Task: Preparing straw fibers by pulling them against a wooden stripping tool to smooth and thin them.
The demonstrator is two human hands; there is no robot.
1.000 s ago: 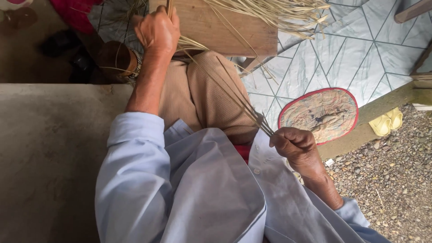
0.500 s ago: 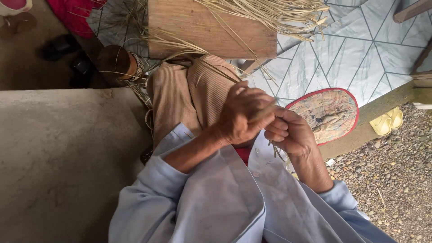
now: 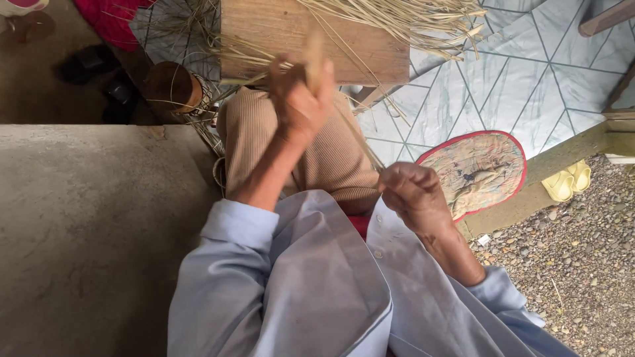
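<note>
My left hand (image 3: 301,99) is raised over my knee in tan trousers (image 3: 331,158), fingers closed on a pale straw strip (image 3: 315,59) that blurs upward. Lower right, my right hand (image 3: 413,195) is closed on the near end of thin straw strands (image 3: 360,142) that run up toward the left hand. Ahead lies a wooden board (image 3: 311,36) with a bundle of dry straw (image 3: 403,20) spread over it. Light blue sleeves cover both arms.
A concrete ledge (image 3: 92,225) fills the left. A round pad with red trim (image 3: 476,172) lies on the patterned tile floor (image 3: 529,79). A small woven basket (image 3: 173,86) stands by the board, yellow sandals (image 3: 567,182) beside gravel (image 3: 582,264), dark shoes (image 3: 99,73) at far left.
My left hand went from stretched out at the board, back beside the right hand, and is now lifted away again, drawing the strip upward. The right hand stayed near my lap.
</note>
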